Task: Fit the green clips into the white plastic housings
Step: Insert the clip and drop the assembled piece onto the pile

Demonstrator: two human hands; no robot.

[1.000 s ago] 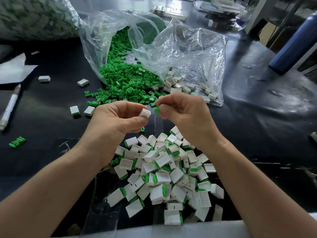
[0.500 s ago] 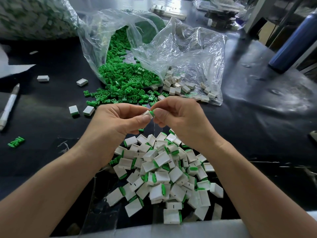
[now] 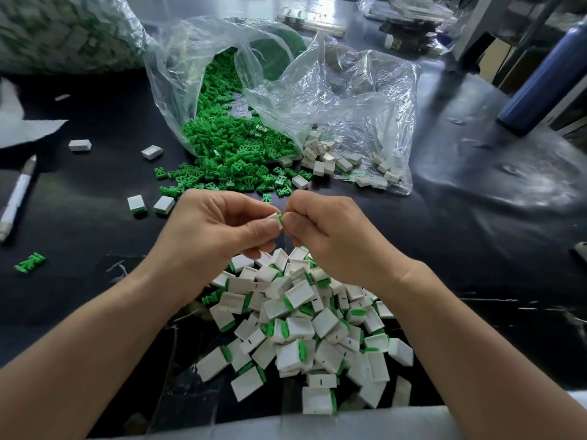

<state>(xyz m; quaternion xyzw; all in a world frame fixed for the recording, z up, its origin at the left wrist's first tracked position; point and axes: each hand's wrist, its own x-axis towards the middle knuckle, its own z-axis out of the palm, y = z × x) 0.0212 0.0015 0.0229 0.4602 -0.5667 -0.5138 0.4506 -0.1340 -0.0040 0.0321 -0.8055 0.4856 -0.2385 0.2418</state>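
- Your left hand (image 3: 219, 230) pinches a white housing (image 3: 274, 220) between thumb and fingers. Your right hand (image 3: 330, 236) pinches a green clip (image 3: 280, 218) at the housing's mouth. Both are held above the pile (image 3: 305, 328) of finished pieces.
- If you push the clip in tilted, it may jam or seat crooked.
- Each grip is on a small edge. A hard push could make a part slip and drop into the pile, where it would mix with the finished ones.
- Your fingertips cover most of the clip, so I cannot tell how deep it sits.
- The spare clips (image 3: 232, 147) and housings (image 3: 327, 160) on the counter (image 3: 79, 201) lie partly under the bag (image 3: 349, 90).
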